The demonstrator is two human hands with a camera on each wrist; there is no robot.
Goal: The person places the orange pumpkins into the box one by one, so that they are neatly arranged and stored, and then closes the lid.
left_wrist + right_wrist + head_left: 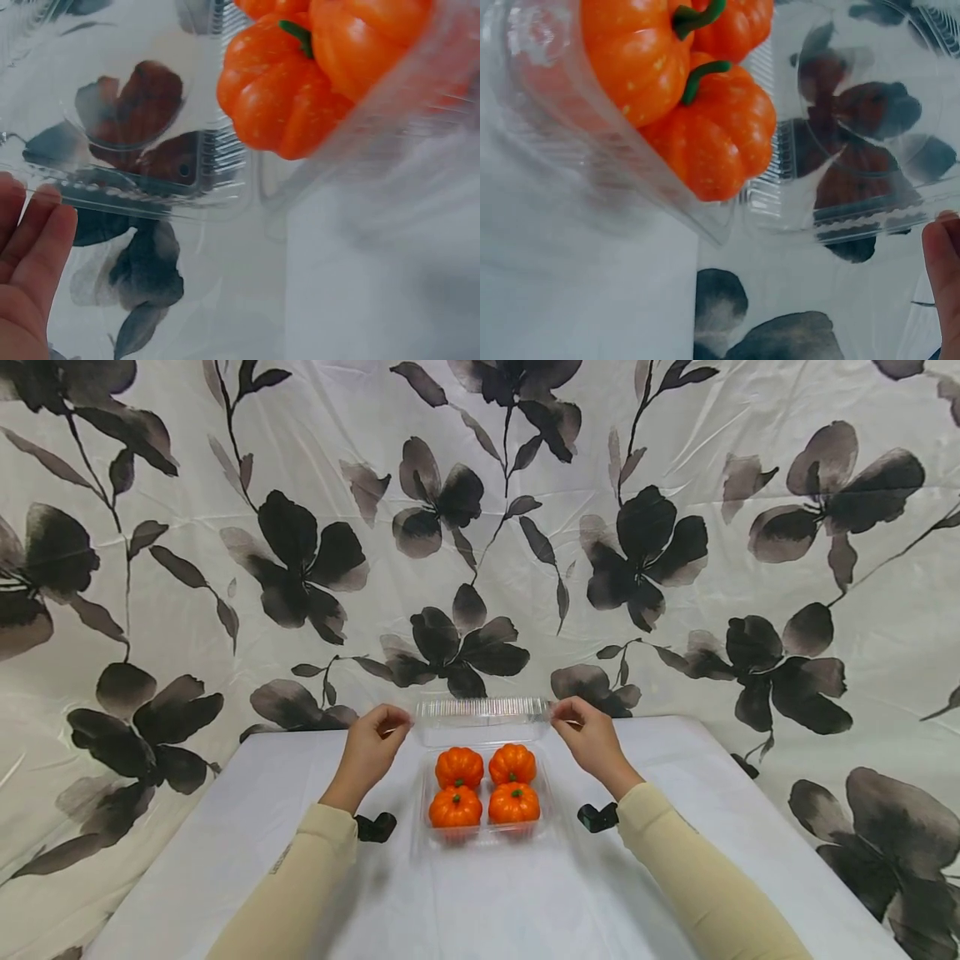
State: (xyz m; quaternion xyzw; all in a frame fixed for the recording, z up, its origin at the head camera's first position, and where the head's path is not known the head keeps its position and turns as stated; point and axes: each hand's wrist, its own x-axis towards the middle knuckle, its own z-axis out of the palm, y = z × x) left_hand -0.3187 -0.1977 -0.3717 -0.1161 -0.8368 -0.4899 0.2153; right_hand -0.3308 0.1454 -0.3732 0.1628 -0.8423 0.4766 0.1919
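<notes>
A clear plastic clamshell container (551, 827) stands on the table with its lid (483, 710) raised at the far side. Several small orange pumpkins (514, 803) with green stems sit in its base, two of them in the nearer row. At the lid's left edge, my left hand (371, 752) pinches the plastic between thumb and fingers. My right hand (592, 747) pinches the opposite edge in the same way. Both wrist views show fingertips at the lid's rim, the thumbs being out of sight there. Through the transparent lid (870, 180) the floral pattern behind shows.
A white-covered table (300, 827) lies under the container. Behind it hangs a pale cloth (555, 610) with dark flowers. Dark wrist-worn devices (377, 827) sit below both hands, near the sleeves.
</notes>
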